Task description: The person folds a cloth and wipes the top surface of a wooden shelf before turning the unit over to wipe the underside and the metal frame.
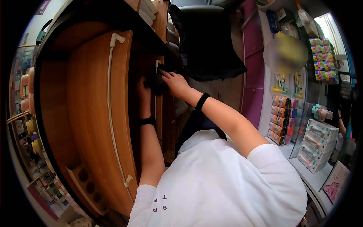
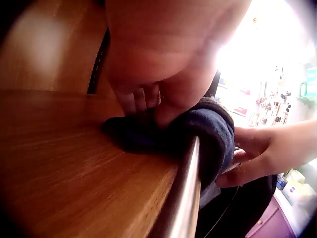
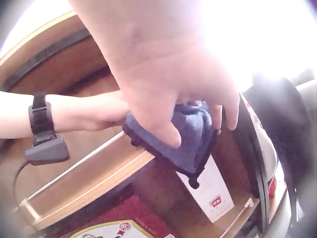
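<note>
A dark blue cloth item with black trim, seen in the head view (image 1: 155,85), left wrist view (image 2: 213,130) and right wrist view (image 3: 190,141), lies over the end of a wooden shelf edge. Curled fingers of the left hand (image 1: 143,90) (image 2: 161,54) grip its inner side, the fingertips partly hidden in shadow. On the outer side, the right hand (image 1: 176,85) (image 3: 163,74) holds it between thumb and fingers. A metal rail (image 2: 185,198) runs along the shelf edge up to the cloth.
Wooden shelf board (image 1: 90,109) with a white-ended rail (image 1: 111,90) stands at left. Black fabric (image 1: 210,45) hangs ahead. Purple cabinets (image 1: 252,100) and shelves with roll packs (image 1: 280,116) and boxes (image 1: 317,142) are at right. A white box (image 3: 210,196) lies below the cloth.
</note>
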Action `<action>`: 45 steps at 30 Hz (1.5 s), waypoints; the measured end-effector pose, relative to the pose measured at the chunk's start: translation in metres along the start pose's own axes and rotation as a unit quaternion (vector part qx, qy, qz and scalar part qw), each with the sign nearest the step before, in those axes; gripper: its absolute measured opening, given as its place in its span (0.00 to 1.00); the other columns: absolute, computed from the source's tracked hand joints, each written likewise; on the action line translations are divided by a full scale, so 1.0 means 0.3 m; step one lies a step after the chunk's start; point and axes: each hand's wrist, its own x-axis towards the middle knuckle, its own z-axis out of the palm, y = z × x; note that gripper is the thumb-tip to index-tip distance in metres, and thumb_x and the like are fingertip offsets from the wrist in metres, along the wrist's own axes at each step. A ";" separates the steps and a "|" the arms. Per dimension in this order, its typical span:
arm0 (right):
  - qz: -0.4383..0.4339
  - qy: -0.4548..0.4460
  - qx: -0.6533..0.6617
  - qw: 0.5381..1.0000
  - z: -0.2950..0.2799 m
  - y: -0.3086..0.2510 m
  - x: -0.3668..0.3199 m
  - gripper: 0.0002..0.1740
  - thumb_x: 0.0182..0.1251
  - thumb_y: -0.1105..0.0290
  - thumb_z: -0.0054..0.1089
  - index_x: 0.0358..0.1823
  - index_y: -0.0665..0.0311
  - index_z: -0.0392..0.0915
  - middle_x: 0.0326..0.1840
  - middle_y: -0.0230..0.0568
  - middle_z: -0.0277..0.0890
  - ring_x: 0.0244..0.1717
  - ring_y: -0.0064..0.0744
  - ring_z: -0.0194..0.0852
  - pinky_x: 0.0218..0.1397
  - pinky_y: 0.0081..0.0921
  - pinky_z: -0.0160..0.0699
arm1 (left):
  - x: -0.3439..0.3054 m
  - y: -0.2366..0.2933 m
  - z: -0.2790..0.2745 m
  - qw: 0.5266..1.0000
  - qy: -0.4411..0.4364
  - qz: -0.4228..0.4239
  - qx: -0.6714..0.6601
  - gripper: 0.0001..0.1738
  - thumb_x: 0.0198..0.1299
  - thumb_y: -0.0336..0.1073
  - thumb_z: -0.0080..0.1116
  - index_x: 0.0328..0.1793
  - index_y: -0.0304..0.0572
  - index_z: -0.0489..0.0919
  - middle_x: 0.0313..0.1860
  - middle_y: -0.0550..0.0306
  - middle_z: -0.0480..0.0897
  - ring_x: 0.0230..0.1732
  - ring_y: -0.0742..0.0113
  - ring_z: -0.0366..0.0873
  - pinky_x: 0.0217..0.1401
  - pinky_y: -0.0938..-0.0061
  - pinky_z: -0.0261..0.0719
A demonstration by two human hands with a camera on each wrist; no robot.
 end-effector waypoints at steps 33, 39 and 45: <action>-0.440 -0.035 0.163 0.883 -0.569 -0.742 -0.203 0.31 0.51 0.81 0.62 0.61 0.63 0.85 0.65 0.52 0.80 0.76 0.65 0.71 0.85 0.63 0.64 | -1.055 0.630 -0.986 0.849 0.438 -0.017 0.296 0.21 0.55 0.29 0.76 0.57 0.51 0.89 0.55 0.60 0.87 0.54 0.57 0.84 0.53 0.63 0.80; -0.468 -0.091 0.169 0.863 -0.609 -0.847 -0.221 0.33 0.54 0.82 0.61 0.66 0.63 0.83 0.66 0.50 0.81 0.75 0.60 0.73 0.81 0.57 0.69 | -1.119 0.569 -1.069 0.862 0.386 -0.150 0.292 0.24 0.56 0.26 0.69 0.61 0.50 0.88 0.57 0.56 0.85 0.56 0.54 0.84 0.56 0.60 0.81; -0.325 0.046 0.194 0.924 -0.724 -0.733 -0.147 0.17 0.62 0.85 0.67 0.53 0.67 0.81 0.56 0.52 0.82 0.61 0.59 0.80 0.66 0.45 0.78 | -0.997 0.597 -1.057 0.913 0.331 -0.088 0.220 0.29 0.55 0.24 0.71 0.65 0.53 0.88 0.59 0.53 0.84 0.59 0.49 0.82 0.59 0.52 0.79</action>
